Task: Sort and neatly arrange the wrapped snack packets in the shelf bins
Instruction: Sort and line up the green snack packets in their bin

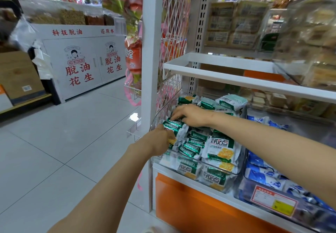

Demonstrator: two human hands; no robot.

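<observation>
- The clear plastic bin (200, 162), at about 4 o'clock from the middle of the view, is holding the green snack packets (221, 148). It is sitting at the shelf's open end, so a hard sideways push is, I judge, risking packets spilling over its left wall onto the floor.
- The upright row of packets at the bin's 10 o'clock corner is standing loosely, with flat packets crowding it from 5 o'clock. It is likely to topple if either hand lets go early.
- The right hand (192, 114) is lying on that row, fingers fairly straight and tips pressing the top edges, gripping nothing.
- The left hand (160, 140), at 7 o'clock of the right, is pinching one packet's end between curled fingers and thumb. The slick wrapper could be slipping, and squeezing could be crushing the crackers inside.
- The pale tiled floor (63, 142) is spreading out at 8 o'clock.
- A white peanut cabinet (80, 80) with red lettering is standing at 10 o'clock.
- A white shelf board (236, 75) is overhanging the bin at 2 o'clock, limiting headroom.
- A bin of blue packets (263, 175) is sitting just beside, at 4 o'clock.
</observation>
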